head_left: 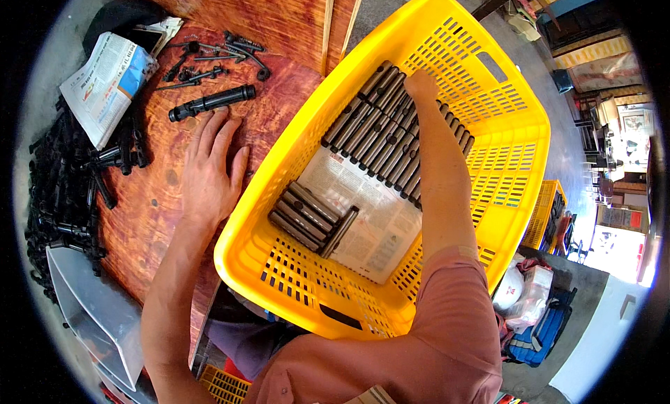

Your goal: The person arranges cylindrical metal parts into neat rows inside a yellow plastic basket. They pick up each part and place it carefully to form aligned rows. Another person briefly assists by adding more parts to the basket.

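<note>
My left hand (211,168) lies palm down on the reddish wooden table, fingers outstretched and holding nothing. Just beyond its fingertips is a black ribbed metal tube (212,102). My right arm reaches into a yellow plastic basket (244,219). At the far end of its packed dark metal tubes (370,135), my right hand (421,86) is closed, knuckles up; what its fingers hold is hidden. A smaller group of tubes (303,212) lies at the basket's near left, with one tube (340,231) set at an angle beside it. Newspaper (373,226) lines the bottom.
Loose bolts and rods (216,58) lie at the table's back. A heap of black metal parts (63,188) covers its left side, below a folded newspaper (108,83). A clear plastic bin (98,313) stands near left. Another yellow crate (544,212) is on the floor at right.
</note>
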Demonstrator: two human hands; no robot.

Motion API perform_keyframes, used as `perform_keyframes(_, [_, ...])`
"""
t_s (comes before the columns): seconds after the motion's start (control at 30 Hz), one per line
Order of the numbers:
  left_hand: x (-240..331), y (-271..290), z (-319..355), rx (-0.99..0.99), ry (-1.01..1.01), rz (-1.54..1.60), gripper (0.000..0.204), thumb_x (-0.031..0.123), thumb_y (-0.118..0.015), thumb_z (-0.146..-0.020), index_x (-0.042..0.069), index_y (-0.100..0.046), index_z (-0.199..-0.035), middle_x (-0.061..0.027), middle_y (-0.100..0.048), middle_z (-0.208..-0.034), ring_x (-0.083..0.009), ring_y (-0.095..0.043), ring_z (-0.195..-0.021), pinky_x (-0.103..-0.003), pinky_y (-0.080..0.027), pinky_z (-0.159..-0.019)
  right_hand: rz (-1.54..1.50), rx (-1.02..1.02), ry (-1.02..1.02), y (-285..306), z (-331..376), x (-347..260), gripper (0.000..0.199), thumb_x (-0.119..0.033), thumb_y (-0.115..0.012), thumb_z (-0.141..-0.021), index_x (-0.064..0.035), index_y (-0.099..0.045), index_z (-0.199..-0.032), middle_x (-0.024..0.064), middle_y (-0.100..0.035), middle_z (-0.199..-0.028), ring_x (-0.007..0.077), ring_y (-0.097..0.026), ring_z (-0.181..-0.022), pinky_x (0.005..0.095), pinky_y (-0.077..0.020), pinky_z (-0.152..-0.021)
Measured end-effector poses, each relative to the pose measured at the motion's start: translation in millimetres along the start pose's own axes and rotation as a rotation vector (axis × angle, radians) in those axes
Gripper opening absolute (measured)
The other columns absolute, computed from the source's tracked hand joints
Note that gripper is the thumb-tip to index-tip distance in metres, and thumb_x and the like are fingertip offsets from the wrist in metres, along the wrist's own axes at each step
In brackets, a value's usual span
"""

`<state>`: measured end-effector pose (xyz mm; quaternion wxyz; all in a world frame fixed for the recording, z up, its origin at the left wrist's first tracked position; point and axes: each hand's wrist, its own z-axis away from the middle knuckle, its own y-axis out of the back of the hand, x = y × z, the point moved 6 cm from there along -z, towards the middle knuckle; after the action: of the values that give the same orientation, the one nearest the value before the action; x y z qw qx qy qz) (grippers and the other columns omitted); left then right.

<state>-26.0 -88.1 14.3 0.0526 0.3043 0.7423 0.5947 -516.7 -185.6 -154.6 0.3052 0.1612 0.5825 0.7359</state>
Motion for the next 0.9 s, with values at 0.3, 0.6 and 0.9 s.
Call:
perform_keyframes(0.3, [0.5,-1.3,-2.5,-0.011,0.000,0.008,0.042,0.021,-0.063,-0.096,0.008,-0.056,-0.134,-0.0153,-0.050,-0.146,-0.0371,-0.042,-0.140,-0.048,-0.035,-0.116,-0.150,-0.010,0.085,-17.2,-39.4,14.3,0.023,-0.016,-0.056,-0.091,0.0049,-0.065,-0.092,0.0239,-0.068,-0.092,0.0385,-0.066,-0.079,0.0509,-0.0538,-0.069])
perform_keyframes(0.6, [4.3,1.0,-5.0,-0.029,-0.005,0.013,0.042,0.020,-0.061,-0.096,0.007,-0.056,-0.135,-0.0153,-0.049,-0.147,-0.0371,-0.040,-0.141,-0.048,-0.034,-0.116,0.019,0.156,0.191,-33.3,-58.2,11.6,0.027,-0.013,-0.057,-0.090,0.0040,-0.065,-0.071,0.0239,-0.066,-0.076,0.0366,-0.064,-0.065,0.0505,-0.0506,-0.056])
perform_keyframes(0.9, [3.1,0.0,-4.5,-0.048,0.011,0.021,0.043,0.021,-0.061,-0.096,0.007,-0.055,-0.136,-0.0151,-0.048,-0.148,-0.0366,-0.039,-0.142,-0.047,-0.035,-0.117,-0.254,0.228,0.032,-24.4,-51.7,18.2,0.028,-0.016,-0.057,-0.095,0.0089,-0.066,-0.083,0.0234,-0.067,-0.076,0.0349,-0.064,-0.063,0.0476,-0.0526,-0.054])
